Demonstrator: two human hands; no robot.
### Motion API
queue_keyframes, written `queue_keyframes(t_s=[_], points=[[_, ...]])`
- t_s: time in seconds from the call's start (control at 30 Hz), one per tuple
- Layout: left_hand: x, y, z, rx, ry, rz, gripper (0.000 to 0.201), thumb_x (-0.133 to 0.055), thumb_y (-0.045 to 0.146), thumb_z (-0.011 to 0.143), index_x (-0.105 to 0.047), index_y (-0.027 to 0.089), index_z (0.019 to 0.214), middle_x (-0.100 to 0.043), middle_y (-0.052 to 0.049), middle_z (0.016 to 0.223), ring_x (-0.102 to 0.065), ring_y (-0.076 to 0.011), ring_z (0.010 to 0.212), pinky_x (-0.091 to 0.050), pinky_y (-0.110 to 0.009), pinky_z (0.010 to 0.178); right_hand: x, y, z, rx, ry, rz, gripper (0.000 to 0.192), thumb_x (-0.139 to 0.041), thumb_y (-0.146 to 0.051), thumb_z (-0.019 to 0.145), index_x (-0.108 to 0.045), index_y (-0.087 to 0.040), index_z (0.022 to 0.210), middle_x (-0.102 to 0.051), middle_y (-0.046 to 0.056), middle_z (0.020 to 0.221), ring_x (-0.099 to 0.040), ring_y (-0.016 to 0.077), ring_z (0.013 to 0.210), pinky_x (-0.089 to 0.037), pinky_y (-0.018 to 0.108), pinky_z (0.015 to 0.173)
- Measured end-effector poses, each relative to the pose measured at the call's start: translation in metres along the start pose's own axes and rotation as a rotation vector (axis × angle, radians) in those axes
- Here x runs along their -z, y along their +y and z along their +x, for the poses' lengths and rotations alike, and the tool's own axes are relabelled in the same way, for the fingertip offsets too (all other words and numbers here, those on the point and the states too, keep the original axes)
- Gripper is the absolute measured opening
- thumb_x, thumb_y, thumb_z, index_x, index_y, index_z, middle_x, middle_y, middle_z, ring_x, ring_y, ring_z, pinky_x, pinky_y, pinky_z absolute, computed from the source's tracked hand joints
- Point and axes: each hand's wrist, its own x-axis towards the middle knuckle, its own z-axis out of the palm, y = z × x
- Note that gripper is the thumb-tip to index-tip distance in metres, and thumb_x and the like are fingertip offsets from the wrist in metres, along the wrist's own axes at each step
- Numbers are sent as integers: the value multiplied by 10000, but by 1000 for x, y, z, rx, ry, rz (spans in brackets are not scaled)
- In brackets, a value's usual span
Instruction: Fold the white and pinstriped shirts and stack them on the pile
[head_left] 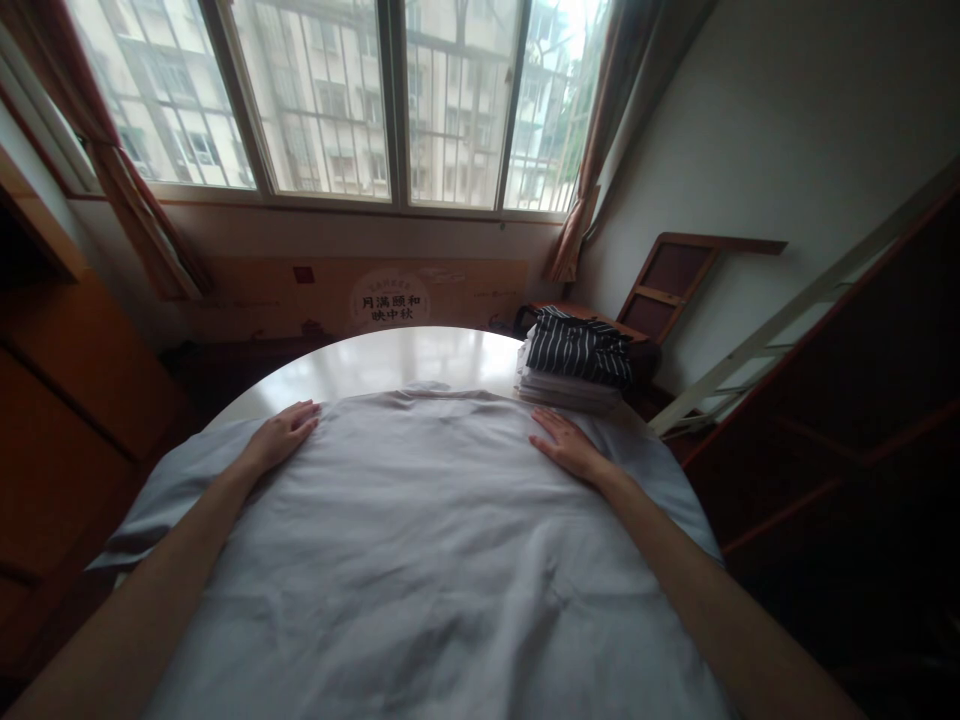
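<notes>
A light grey-white shirt [405, 500] lies spread over a round white table [360, 358], its collar edge toward the window and its sleeves out to both sides. My left hand [283, 436] rests flat on the shirt's left shoulder, fingers stretched out. On the right shoulder lies my right hand [566, 440], also flat with its fingers extended. Neither hand grasps the cloth. Some creases run across the lower part of the shirt. The near end of the shirt goes out of view at the bottom.
A stack of folded clothes [574, 360], black-and-white striped on top, stands at the table's back right, close to my right hand. Behind it is a wooden chair [667, 285]. A ladder [787, 310] leans on the right, and wooden cabinets [67, 400] stand on the left.
</notes>
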Motion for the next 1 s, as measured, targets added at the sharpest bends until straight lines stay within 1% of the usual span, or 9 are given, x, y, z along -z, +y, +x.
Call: queue_keyframes(t_s=[0.17, 0.37, 0.43, 0.5, 0.6, 0.73, 0.83, 0.93, 1.0], points=[[4, -4, -2, 63, -27, 112, 527, -285, 379, 809, -440, 144, 1255, -412, -57, 1341, -339, -186, 1250, -266, -302, 1035, 3, 2, -3, -18, 95, 110, 428, -457, -312, 795, -513, -171, 1196, -472, 52, 1289, -369, 174, 1230, -265, 326, 1038], [7, -20, -3, 288, -37, 253, 535, -276, 434, 843, -387, 159, 1288, -330, -90, 1387, -294, -246, 1269, -241, -416, 1029, 4, 4, -4, -77, 145, 243, 360, -457, -274, 788, -577, -179, 1114, -535, 31, 1227, -440, 149, 1173, -308, 274, 1008], [8, -24, -3, 340, -25, 266, 543, -275, 443, 848, -366, 153, 1297, -316, -90, 1395, -291, -241, 1269, -234, -416, 1030, 5, 3, -4, -78, 151, 272, 356, -463, -269, 784, -586, -162, 1100, -540, 42, 1219, -446, 148, 1166, -307, 263, 1006], [8, -26, -4, 360, -17, 278, 535, -270, 428, 854, -362, 140, 1295, -320, -92, 1393, -290, -226, 1267, -228, -393, 1034, 7, 1, -5, -90, 144, 283, 349, -466, -263, 781, -592, -162, 1091, -543, 42, 1217, -446, 155, 1166, -307, 270, 1006], [8, -22, -6, 332, 3, 298, 497, -283, 396, 855, -411, 130, 1255, -379, -105, 1357, -331, -222, 1242, -249, -379, 1023, 9, -2, -5, -110, 135, 281, 337, -464, -250, 780, -597, -175, 1081, -546, 34, 1212, -450, 156, 1161, -313, 276, 1002], [7, -13, -10, 231, 55, 317, 435, -323, 327, 845, -474, 124, 1198, -450, -112, 1299, -393, -223, 1198, -292, -356, 999, 7, 0, -4, -72, 153, 275, 342, -466, -250, 779, -597, -145, 1076, -550, 56, 1205, -461, 146, 1149, -309, 255, 1001], [4, -6, -15, 176, 63, 322, 438, -312, 300, 842, -462, 123, 1214, -449, -114, 1301, -379, -217, 1215, -304, -359, 995, 4, 4, -3, -41, 167, 253, 345, -467, -245, 777, -599, -127, 1073, -555, 66, 1199, -457, 147, 1153, -299, 251, 1011], [2, 2, -22, 125, 45, 317, 478, -268, 317, 842, -427, 130, 1253, -428, -109, 1320, -351, -219, 1240, -303, -382, 998, 1, 6, -2, -25, 169, 231, 340, -470, -240, 772, -602, -136, 1067, -562, 65, 1188, -457, 152, 1152, -298, 267, 1016], [1, 7, -28, 47, 43, 282, 506, -247, 342, 838, -418, 128, 1263, -422, -102, 1327, -346, -220, 1245, -307, -381, 999, 0, 7, -1, -14, 173, 233, 335, -473, -244, 769, -606, -147, 1061, -566, 67, 1182, -459, 165, 1152, -306, 294, 1016]])
